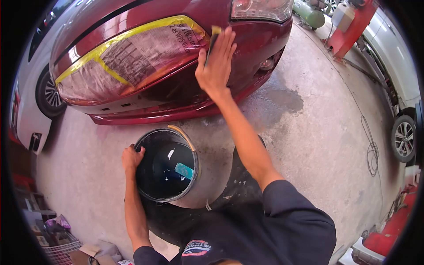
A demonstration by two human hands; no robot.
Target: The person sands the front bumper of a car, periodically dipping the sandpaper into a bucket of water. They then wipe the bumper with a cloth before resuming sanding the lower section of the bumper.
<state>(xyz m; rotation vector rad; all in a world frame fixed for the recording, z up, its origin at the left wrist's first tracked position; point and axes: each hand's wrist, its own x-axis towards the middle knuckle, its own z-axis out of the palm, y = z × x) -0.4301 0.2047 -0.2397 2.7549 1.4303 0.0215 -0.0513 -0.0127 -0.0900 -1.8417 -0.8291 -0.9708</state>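
Note:
My left hand [132,158] grips the rim of a black bucket [196,170], with the fingers over its left edge. Dark water [161,165] is in the bucket, and a turquoise block [184,171] shows in it at the right side. My right hand [217,62] presses a thin dark sanding pad with a yellowish end [215,31] against the maroon car bumper [251,44]. The fingers lie long and close together over the pad, hiding most of it. Left of this hand, newspaper [137,55] under clear film covers part of the bumper, bordered by yellow masking tape [132,32].
A headlight [261,9] sits above the right hand. Wet patches [285,100] mark the concrete floor. A cable [372,150] lies coiled at right, near a white car's wheel [403,139]. A red lift post [351,33] and green tank [309,15] stand at the back.

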